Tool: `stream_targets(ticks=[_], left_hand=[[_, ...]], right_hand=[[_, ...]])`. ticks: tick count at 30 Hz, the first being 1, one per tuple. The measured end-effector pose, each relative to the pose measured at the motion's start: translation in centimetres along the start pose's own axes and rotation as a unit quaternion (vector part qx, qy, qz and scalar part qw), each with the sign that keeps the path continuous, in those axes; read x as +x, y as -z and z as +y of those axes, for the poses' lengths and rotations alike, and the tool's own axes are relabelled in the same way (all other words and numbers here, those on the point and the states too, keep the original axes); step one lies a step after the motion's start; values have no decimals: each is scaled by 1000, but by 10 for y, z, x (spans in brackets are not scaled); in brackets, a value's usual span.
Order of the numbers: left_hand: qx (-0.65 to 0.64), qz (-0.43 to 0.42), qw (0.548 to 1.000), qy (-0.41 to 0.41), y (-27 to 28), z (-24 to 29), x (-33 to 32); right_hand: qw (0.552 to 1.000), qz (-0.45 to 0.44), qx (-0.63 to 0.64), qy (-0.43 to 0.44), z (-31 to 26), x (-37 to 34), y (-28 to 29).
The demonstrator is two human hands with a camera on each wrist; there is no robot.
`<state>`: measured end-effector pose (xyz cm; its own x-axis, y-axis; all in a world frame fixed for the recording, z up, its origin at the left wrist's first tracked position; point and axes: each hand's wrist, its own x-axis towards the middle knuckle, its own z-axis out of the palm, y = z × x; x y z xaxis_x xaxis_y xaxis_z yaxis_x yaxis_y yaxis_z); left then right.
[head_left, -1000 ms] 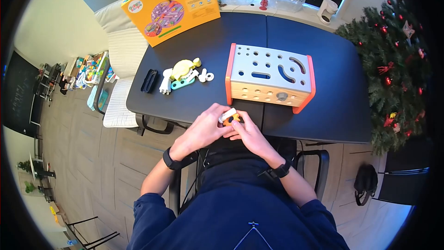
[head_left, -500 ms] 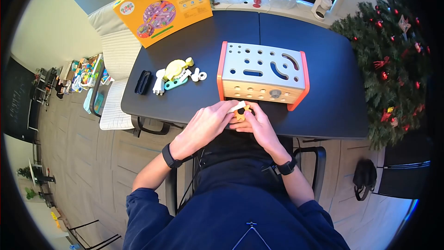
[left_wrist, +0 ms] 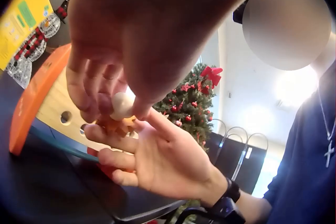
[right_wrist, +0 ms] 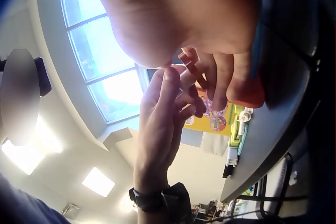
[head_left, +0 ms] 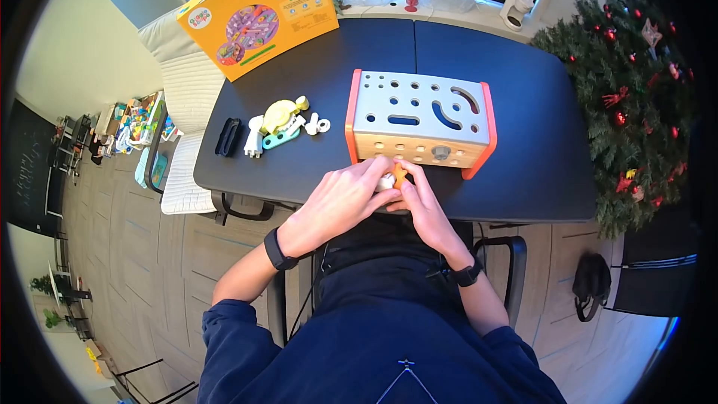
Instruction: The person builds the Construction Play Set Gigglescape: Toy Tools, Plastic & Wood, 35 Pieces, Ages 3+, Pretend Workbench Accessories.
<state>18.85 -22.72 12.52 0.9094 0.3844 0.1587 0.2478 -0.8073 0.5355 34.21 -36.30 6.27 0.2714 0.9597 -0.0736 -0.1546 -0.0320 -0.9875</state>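
Observation:
Just in front of the toy box, both hands meet over two small toy parts. My left hand (head_left: 336, 198) pinches a white peg (left_wrist: 122, 105) with a rounded end. My right hand (head_left: 428, 213) holds an orange toy gear (head_left: 399, 173) between thumb and fingers, its teeth visible in the left wrist view. The peg lies right against the gear, and the fingers hide most of both. Behind the hands stands the wooden toy box (head_left: 419, 148), with a grey top full of holes and slots and red-orange end panels. A grey bolt head (head_left: 442, 152) sits in its front.
Left on the dark table (head_left: 535, 179) lie a yellow toy piece (head_left: 279, 117), a turquoise strip (head_left: 282, 139), several white parts and a black holder (head_left: 229, 138). A yellow carton (head_left: 262, 22) stands behind them. A decorated Christmas tree (head_left: 613, 90) is at the right.
Both hands have shifted slightly toward the toy box. The white peg has turned and come closer against the orange gear, and the fingers now cover more of both.

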Motion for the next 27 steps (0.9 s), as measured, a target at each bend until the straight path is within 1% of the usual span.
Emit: stream_targets(ticks=[1,4,7,10,12,13,16,19,22,27], left_hand=[[-8,1,1000,6,1,2,2],[-24,22,999,-38,4,6,9],[-29,25,998,-40,0,4,11],[18,27,998,-52,0,-1,11],[87,23,995,-49,5,1,11],[121,21,991,-47,6,2,11],[140,36,988,-56,7,-2,13],[192,89,972,-97,7,-8,18],[204,100,967,-119,12,-10,28],[194,84,969,-126,17,-14,37]], right_hand=[[1000,-4,4,8,0,1,1],[1000,-8,8,25,2,2,5],[1000,-2,-5,30,4,7,10],[999,-2,-14,30,4,10,11],[1000,-11,-20,21,3,11,10],[999,-13,-31,30,4,13,10],[997,-16,-55,43,7,15,9],[996,-15,-72,42,4,15,7],[995,-15,-86,53,4,18,7],[995,-17,-98,32,5,17,9]])
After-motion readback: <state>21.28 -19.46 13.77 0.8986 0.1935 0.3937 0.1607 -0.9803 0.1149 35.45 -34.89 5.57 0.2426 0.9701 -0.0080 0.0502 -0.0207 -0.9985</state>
